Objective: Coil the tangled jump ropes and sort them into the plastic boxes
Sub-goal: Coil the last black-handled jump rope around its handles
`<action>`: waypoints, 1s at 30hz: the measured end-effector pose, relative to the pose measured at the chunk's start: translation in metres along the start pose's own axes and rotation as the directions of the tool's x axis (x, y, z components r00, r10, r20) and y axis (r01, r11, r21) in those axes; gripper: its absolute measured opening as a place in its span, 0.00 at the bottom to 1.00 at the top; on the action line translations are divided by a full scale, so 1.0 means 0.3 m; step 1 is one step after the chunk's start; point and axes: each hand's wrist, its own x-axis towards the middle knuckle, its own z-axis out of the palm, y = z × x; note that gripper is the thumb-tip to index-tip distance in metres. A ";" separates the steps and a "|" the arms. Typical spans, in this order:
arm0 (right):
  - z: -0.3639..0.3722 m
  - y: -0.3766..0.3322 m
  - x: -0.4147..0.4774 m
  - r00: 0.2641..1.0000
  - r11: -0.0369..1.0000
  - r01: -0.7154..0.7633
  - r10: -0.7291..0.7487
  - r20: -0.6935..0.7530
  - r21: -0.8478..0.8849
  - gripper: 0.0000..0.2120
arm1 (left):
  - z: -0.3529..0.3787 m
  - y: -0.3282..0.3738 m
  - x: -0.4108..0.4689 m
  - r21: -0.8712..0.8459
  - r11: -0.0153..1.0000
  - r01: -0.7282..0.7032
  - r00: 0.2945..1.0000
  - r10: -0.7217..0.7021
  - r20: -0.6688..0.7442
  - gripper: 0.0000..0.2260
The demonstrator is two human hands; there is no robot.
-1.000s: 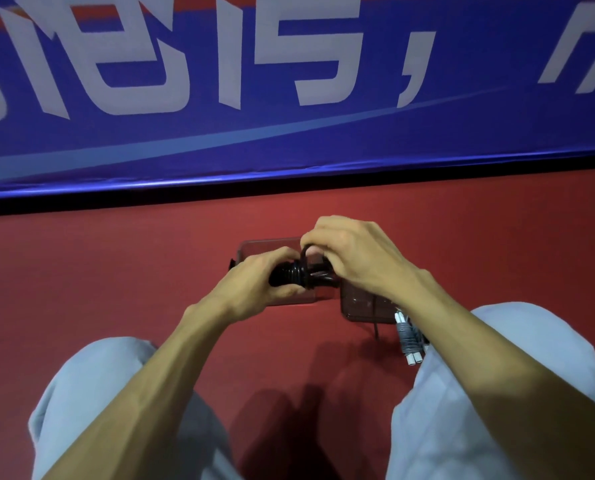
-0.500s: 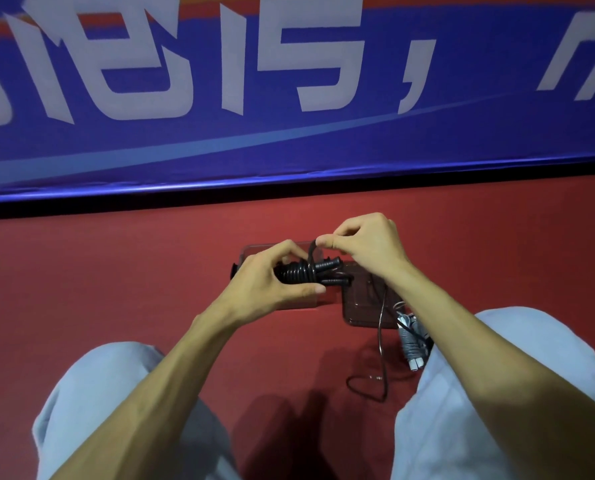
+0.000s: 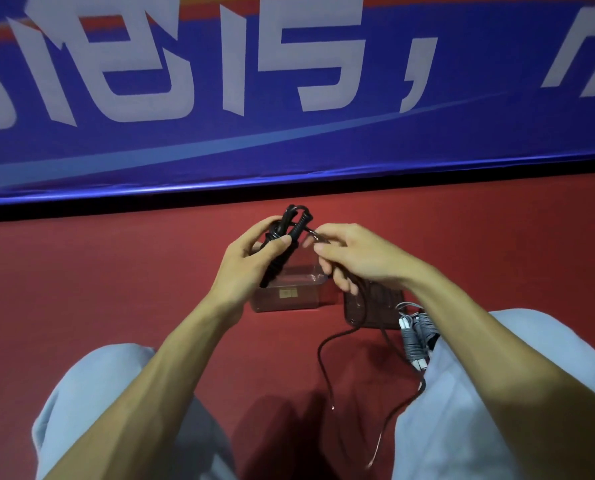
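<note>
Black rope [image 3: 291, 226]: left hand [image 3: 251, 266] grips the handles, right hand [image 3: 362, 261] pinches the cord; tail uncoiled.
Remaining: box it; grey rope [image 3: 414, 337] lies beside boxes [image 3: 289, 301], unboxed.

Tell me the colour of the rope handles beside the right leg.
Grey handles, white ends; head view.
</note>
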 end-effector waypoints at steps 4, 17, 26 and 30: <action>0.004 0.007 -0.018 0.990 0.985 -0.034 0.057 0.130 -0.168 0.08 | 0.007 -0.013 0.002 0.035 0.998 0.046 0.999 -0.045 -0.026 0.06; 0.027 -0.018 -0.030 0.995 0.506 0.038 -0.101 -0.015 -0.862 0.07 | 0.002 -0.092 0.034 0.521 0.853 0.038 0.999 -0.018 -0.044 0.13; 0.027 -0.003 -0.033 0.903 0.324 0.335 -0.377 0.204 -0.885 0.16 | -0.023 -0.098 0.028 0.669 0.740 -0.068 0.986 -0.053 0.158 0.18; 0.038 0.023 0.002 0.862 0.415 0.360 -0.491 0.127 -0.836 0.10 | -0.030 -0.098 0.023 0.690 0.710 -0.138 0.967 -0.054 0.249 0.09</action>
